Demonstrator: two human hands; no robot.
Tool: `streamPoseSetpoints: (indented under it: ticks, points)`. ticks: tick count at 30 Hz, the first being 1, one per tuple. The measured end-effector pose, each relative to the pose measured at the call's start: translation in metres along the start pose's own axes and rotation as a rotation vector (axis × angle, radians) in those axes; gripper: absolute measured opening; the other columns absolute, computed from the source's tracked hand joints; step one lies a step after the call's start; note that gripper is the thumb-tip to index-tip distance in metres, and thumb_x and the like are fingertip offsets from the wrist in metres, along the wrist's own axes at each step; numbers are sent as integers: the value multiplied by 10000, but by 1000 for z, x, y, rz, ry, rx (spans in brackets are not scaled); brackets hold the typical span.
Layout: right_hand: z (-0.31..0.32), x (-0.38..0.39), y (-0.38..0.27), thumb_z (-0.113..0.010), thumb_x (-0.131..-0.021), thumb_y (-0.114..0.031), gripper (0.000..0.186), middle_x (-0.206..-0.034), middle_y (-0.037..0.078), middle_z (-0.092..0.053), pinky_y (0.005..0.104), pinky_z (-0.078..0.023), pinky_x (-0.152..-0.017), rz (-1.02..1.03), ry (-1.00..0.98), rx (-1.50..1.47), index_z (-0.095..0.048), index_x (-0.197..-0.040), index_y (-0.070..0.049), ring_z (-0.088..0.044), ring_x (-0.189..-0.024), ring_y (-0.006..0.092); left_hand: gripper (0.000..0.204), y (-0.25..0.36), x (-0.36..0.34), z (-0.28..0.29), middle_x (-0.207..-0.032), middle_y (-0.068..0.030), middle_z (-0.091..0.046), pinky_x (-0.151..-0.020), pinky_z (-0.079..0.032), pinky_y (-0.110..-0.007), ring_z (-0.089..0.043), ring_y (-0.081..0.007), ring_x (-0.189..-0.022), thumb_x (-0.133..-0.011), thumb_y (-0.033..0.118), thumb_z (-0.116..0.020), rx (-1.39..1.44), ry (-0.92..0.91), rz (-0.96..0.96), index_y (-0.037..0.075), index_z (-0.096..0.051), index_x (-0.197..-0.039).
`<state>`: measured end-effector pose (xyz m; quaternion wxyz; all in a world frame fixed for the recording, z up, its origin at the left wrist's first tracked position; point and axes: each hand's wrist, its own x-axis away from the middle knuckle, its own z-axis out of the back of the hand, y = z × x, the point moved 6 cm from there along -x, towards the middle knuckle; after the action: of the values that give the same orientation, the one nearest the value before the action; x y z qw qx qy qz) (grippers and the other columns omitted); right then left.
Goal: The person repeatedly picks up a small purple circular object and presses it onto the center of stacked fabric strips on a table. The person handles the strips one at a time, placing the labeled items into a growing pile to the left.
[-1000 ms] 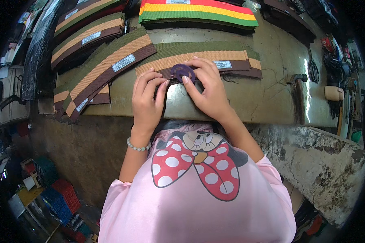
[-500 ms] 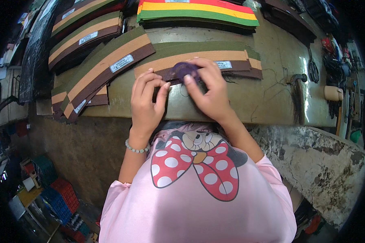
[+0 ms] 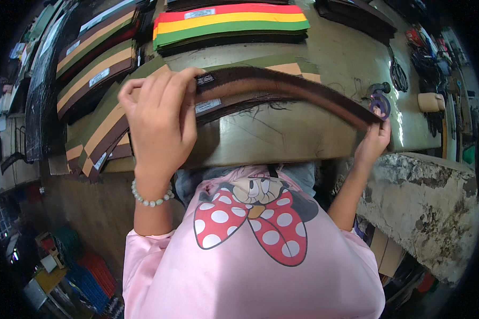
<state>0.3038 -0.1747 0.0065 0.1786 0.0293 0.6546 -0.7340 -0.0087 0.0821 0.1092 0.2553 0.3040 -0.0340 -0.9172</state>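
My left hand [image 3: 162, 106] pinches one end of a long dark brown fabric strip [image 3: 282, 85], its fingers closed over the far edge. At the other end, my right hand [image 3: 375, 135] grips the strip between thumb and fingers. Between them the strip bows upward, lifted over the table. A purple ring-shaped thing [image 3: 384, 106] sits at the right fingers; whether it is a tool's handle I cannot make out. Under the strip lie green, tan and brown striped fabric bands [image 3: 223, 103] with a pale label, partly hidden.
More striped bands [image 3: 98, 77] are stacked at the left. A red, yellow and green pile [image 3: 231, 24] lies at the back, with dark strips [image 3: 356, 18] farther right. A metal clamp [image 3: 379, 87] stands near the table's [image 3: 261, 141] right end, beside loose dark threads.
The hands have moved far apart, the left to the left and the right to the right. A strip is now raised between them. The purple thing went right with my right hand.
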Motion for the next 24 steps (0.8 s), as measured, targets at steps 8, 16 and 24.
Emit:
streamPoseSetpoints:
  ticks: [8,16,24]
  points:
    - [9,3,6,-647,-971,-224,253,-829,120,-545,334,-427,-669,284,-109,609,-594,-902,14,-517,-732,251,178,-23,-5,-67,-934,-75,-647,-957,-342,-416,-597,-245,-932,-879,118,-650,-127,-341,131,108,-701,-1050]
    - [-45,7,-45,-668,-967,-202,243,-983,102,-611,314,-478,-832,361,8,369,-659,-1032,32,-590,-916,191,220,6,-6,-88,-1086,-158,-623,-888,-491,-404,-611,-322,-994,-888,110,-684,397,36,260,26,-692,-1091]
    - [-189,50,-58,-686,-936,-119,194,-1055,59,-632,245,-479,-802,108,-682,1,-676,-1057,33,-593,-944,101,177,15,-14,-118,-862,-151,-635,-761,-476,-425,-601,-332,-836,-873,163,-719,327,-88,255,-7,-682,-904]
